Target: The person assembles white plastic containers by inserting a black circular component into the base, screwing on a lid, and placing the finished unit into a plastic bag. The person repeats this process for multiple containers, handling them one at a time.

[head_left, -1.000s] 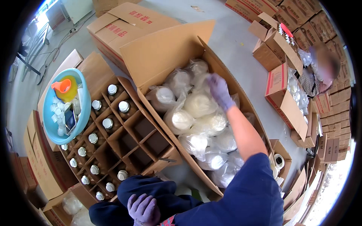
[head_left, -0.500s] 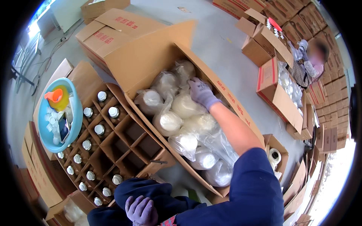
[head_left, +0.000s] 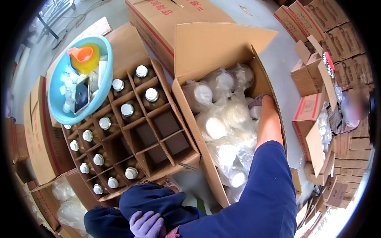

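Observation:
My right hand (head_left: 260, 100), in a purple-grey glove, is down inside an open carton (head_left: 204, 156), along its right wall. A white round thing shows right by the glove, but the fingers are mostly hidden. Several pale bottles in clear plastic bags (head_left: 217, 127) fill that carton. At the lower edge my left hand (head_left: 147, 225), gloved in purple, rests by my lap with its fingers curled in; no object shows in it. Left of the bagged bottles stands a divided carton (head_left: 173, 160), where several dark bottles with whitish caps (head_left: 151, 95) sit in cells and some cells are bare.
A light-blue basin (head_left: 110, 71) with an orange scoop (head_left: 82, 54) and white caps overlaps the divided carton's far left corner. Behind lies a closed carton (head_left: 186, 18). Another person (head_left: 349, 109), blurred, is among cartons at the right. Bagged things (head_left: 71, 212) fill a box at lower left.
The view has shifted, so the cartons appear farther right and nearer. My right hand has gone deeper between the bags and the carton's right wall. My left hand stays by my lap.

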`<state>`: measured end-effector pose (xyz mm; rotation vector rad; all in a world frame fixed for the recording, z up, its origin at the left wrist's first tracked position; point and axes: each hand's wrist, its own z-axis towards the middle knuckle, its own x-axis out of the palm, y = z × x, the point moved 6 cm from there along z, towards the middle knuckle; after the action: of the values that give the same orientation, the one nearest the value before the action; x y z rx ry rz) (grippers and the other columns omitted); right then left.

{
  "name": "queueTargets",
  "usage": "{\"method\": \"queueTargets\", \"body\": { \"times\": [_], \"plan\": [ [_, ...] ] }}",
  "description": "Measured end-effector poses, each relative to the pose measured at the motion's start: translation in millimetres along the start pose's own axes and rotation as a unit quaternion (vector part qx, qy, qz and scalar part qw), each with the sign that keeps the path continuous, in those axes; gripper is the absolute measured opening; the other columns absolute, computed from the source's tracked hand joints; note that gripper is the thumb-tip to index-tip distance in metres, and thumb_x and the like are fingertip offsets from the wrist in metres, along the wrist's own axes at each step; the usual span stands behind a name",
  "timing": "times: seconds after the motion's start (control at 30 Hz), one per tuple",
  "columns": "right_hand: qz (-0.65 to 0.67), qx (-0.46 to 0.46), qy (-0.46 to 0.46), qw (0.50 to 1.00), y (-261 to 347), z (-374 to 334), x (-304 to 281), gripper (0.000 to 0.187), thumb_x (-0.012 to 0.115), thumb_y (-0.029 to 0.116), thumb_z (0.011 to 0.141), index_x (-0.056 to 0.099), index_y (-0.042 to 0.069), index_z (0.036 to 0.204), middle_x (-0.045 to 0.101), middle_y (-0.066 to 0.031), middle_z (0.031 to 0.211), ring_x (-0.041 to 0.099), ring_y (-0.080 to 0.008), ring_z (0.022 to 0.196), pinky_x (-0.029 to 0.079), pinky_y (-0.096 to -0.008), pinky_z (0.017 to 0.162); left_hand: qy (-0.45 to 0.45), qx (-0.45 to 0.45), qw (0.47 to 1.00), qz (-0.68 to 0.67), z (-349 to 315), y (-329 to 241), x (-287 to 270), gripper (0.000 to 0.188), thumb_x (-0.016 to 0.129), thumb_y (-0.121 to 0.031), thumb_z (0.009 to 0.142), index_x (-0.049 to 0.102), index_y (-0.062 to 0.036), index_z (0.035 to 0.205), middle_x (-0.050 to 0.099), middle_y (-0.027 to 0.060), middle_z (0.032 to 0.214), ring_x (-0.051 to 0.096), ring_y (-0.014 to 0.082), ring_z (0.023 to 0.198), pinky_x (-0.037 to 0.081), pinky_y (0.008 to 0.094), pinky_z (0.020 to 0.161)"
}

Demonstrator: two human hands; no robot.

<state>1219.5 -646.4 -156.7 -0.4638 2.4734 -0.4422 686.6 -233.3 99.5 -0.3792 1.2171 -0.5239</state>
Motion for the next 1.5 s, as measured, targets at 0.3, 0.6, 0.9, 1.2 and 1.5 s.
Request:
{"method": "queueTargets", "body": {
  "times": [0.3,0.6,0.9,1.2,1.5],
  "plan": [
    [0.025,0.0,-0.182,0.983,-8,-262,-91,0.085,0.081,0.04,0.062,0.058,0.007,0.138,0.065,-0.0181,0.131,0.064,-0.0308,0.119,0.052,-0.0415,0.098,-0.003,0.026,1.0,0.012,-7,-7,9,0.026,0.07,-0.009,0.07,0.072,-0.0116,0.096,0.072,0.0034,0.1,0.069,0.0234,0.096,0.048,0.0449,0.097],
    [0.132,-0.398,-0.661,0.621,111,-580,40,0.084,0.088,0.022,0.066,0.054,0.013,0.142,0.051,-0.0225,0.137,0.06,-0.0435,0.109,0.051,-0.0474,0.088,-0.205,-0.147,0.832,-0.494,-24,30,-53,0.097,0.069,-0.025,0.089,0.009,-0.0015,0.161,0.024,0.0179,0.164,0.028,0.0292,0.15,0.018,0.0464,0.123],
    [-0.037,-0.875,-0.278,0.395,281,-703,191,0.034,0.061,0.021,0.091,0.065,0.009,0.123,0.064,-0.0081,0.118,0.065,-0.0202,0.106,0.053,-0.0349,0.091,-0.266,-0.366,0.778,-0.435,-138,146,-136,0.019,0.061,-0.014,0.093,0.072,0.0022,0.091,0.07,0.0048,0.087,0.062,0.013,0.084,0.051,0.0306,0.09],
    [0.193,-0.67,-0.461,0.549,447,-572,6,0.037,0.066,0.018,0.089,0.063,0.005,0.123,0.067,-0.0189,0.108,0.065,-0.0383,0.098,0.054,-0.0455,0.086,-0.139,-0.179,0.794,-0.564,-112,108,-118,0.032,0.047,-0.013,0.095,0.066,-0.0003,0.073,0.068,0.0151,0.093,0.062,0.0305,0.104,0.039,0.045,0.11],
    [-0.185,-0.586,-0.29,0.734,669,-413,64,0.044,0.07,0.039,0.085,0.06,0.018,0.122,0.059,-0.0219,0.123,0.065,-0.0399,0.109,0.054,-0.0499,0.091,-0.263,-0.381,0.721,-0.515,-172,154,-146,0.033,0.054,-0.019,0.103,0.06,0.0026,0.128,0.067,0.0087,0.115,0.063,0.015,0.108,0.049,0.0287,0.098]
  ]
}}
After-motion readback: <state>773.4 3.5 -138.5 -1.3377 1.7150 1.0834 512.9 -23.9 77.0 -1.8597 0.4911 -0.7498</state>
